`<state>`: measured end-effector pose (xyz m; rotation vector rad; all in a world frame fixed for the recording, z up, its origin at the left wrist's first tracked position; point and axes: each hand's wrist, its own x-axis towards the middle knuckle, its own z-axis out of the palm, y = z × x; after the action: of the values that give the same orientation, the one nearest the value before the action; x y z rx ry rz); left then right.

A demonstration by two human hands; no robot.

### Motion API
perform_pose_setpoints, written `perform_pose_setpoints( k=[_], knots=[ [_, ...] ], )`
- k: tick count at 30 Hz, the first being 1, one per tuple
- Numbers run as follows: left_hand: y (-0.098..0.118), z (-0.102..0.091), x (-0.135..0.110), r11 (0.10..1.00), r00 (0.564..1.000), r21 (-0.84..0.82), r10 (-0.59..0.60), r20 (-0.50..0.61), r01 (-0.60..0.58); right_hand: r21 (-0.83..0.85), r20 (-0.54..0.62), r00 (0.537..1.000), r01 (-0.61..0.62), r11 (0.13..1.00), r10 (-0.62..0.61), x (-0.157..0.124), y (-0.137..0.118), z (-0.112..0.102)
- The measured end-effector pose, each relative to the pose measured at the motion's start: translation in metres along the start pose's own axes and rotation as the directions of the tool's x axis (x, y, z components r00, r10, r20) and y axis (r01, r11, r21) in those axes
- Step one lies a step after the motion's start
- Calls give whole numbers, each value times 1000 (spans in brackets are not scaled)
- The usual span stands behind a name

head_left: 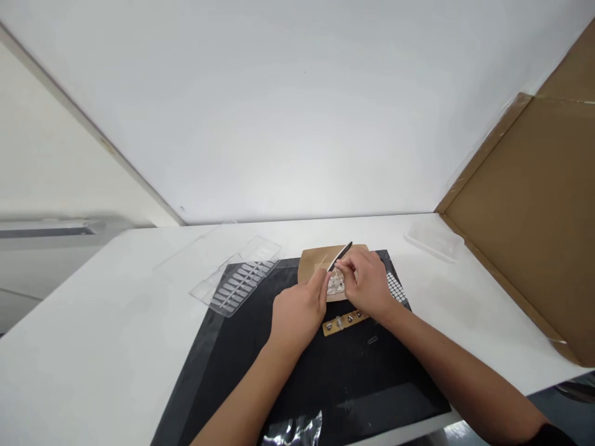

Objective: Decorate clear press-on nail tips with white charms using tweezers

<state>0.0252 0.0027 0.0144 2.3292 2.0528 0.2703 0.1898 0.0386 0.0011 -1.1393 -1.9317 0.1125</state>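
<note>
My left hand (297,310) is closed, its thumb and fingertips pressed at the lower end of a slim black-and-white nail file (341,254), which slants up to the right. Close against the file, my right hand (367,282) pinches its fingertips together; whatever they hold is too small or hidden to make out. Beneath both hands lies a brown paper sheet (309,260) with a patch of whitish bits (335,285) on it. Just below, a tan strip (331,327) carries several small metallic studs and a clear piece. A small clear nail tip (372,340) rests nearby.
A black mat (223,378) covers the white table's (83,334) front middle. On its left lies an open clear case (242,285) of nail tips. A white-dotted sheet (396,287) is by my right wrist. Further right are a clear plastic lid (432,238) and a cardboard panel (534,204).
</note>
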Motion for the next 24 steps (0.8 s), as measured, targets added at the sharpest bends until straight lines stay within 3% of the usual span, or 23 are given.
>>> perform_pose_setpoints(
  k=[3,7,11,15,19,24],
  knots=[
    [0,1,0,1000,1000,-6,-15,-3,15,1,68,996,53,999,-53,0,1,0],
    [1,2,-1,1000,1000,-9,-12,-16,12,-41,-27,1000,-4,999,3,2,5,-1],
    [1,2,-2,1000,1000,0,-22,-19,22,-32,18,1000,16,999,-16,4,6,-1],
    [1,2,-2,1000,1000,8,-21,-12,21,-81,-57,998,-35,996,30,4,5,0],
    [0,1,-2,999,999,7,-34,-1,34,-27,26,999,22,999,-21,2,3,2],
    [0,-1,-1,999,999,6,-48,8,48,-7,5,1000,28,1000,-28,2,4,2]
  ],
)
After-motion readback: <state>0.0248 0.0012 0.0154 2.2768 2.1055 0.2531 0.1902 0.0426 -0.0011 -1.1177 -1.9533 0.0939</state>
